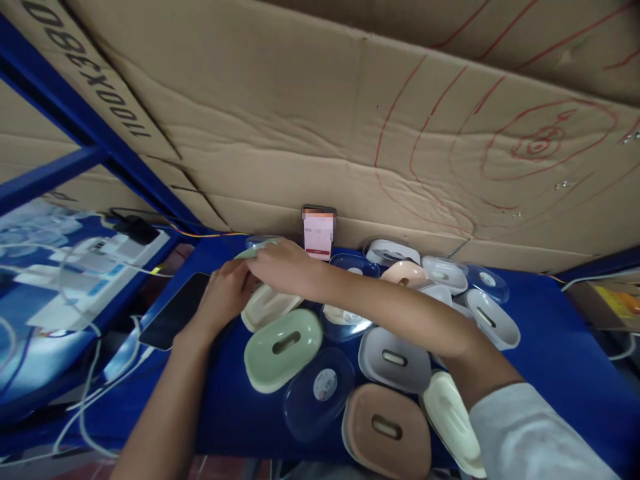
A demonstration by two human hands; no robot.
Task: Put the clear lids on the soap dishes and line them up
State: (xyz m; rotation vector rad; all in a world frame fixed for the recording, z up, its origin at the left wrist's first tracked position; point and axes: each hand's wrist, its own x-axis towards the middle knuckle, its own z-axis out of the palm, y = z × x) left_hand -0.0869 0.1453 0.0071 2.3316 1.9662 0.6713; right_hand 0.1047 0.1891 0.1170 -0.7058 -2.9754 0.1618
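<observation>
At the back left of the blue table, my left hand [226,290] and my right hand [283,263] meet around a pale green oval plastic piece [246,253]. Only its edge shows; most of it and many of my fingertips are hidden. Both hands look closed on it. A clear lid [263,241] is partly visible just behind them. Beneath my right hand lies a cream oval piece [273,308]. Nearer to me is a green oval dish with a slot [284,348], and beside it a clear lid with a round sticker [320,393].
A brown slotted dish [387,430], a grey one [395,359] and several others cover the table's middle and right. A lit phone [319,233] leans against the cardboard wall [280,133]. A dark phone [175,312] lies left, near white cables [93,373] and a blue frame post [100,143].
</observation>
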